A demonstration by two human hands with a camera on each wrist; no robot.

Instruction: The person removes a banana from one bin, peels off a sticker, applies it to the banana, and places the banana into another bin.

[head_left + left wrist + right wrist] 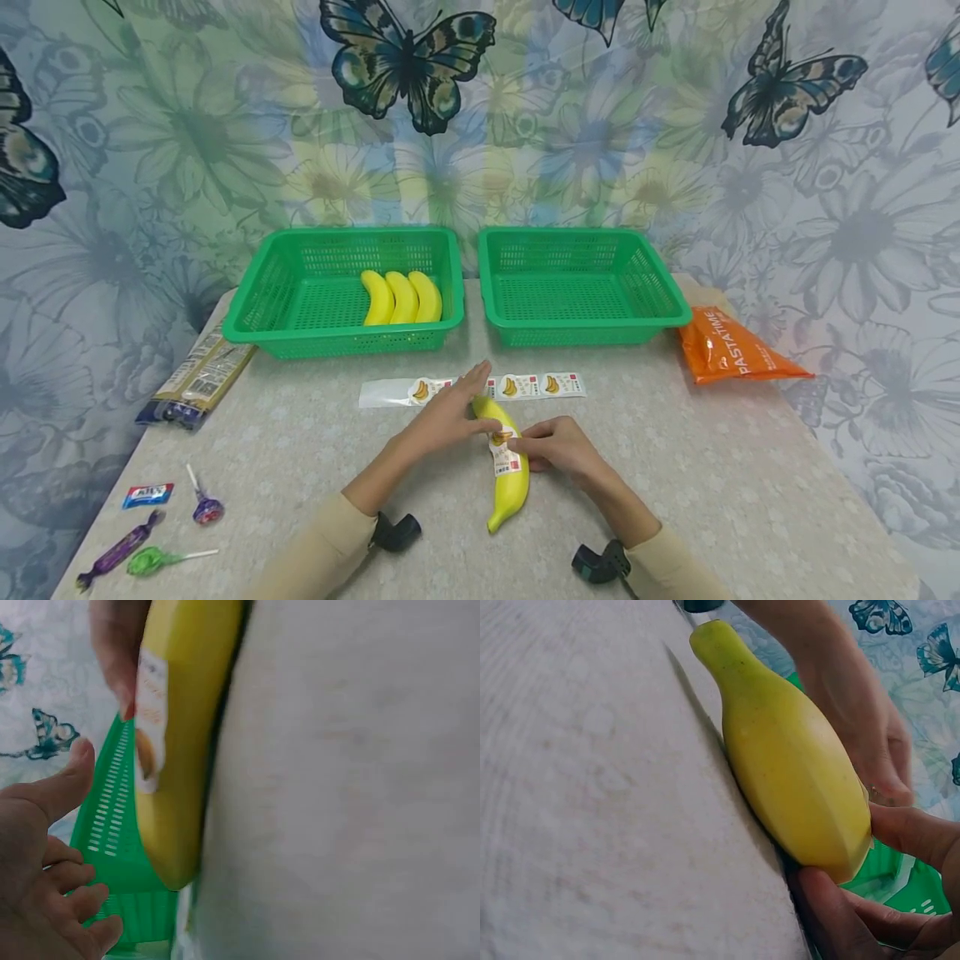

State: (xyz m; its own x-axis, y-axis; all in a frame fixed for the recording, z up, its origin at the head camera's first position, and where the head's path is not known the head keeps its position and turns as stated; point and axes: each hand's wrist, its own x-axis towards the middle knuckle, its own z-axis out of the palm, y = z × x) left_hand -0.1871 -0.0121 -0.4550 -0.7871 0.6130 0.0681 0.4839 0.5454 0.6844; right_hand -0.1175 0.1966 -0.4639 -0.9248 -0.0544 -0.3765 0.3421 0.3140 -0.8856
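Observation:
A yellow banana (512,493) lies on the table with its stem end toward me, and a white label (506,462) with a banana picture sits along its upper side. My right hand (562,446) grips the banana from the right, thumb on top by the label and fingers low at its side, as the right wrist view shows. My left hand (450,414) hovers at the banana's far left, thumb apart from the other fingers and pointing toward the label; in the left wrist view there is a gap between that thumb (71,780) and the banana. Behind, a strip of banana labels (386,393) is partly hidden by the left hand.
A green basket (345,340) at back left holds three bananas (402,298); another green basket (592,323) stands beside it. An orange pasta bag (731,350) lies at right, a packet (198,375) at left. Wrapped sweets (120,550) and lollipops (207,510) lie front left.

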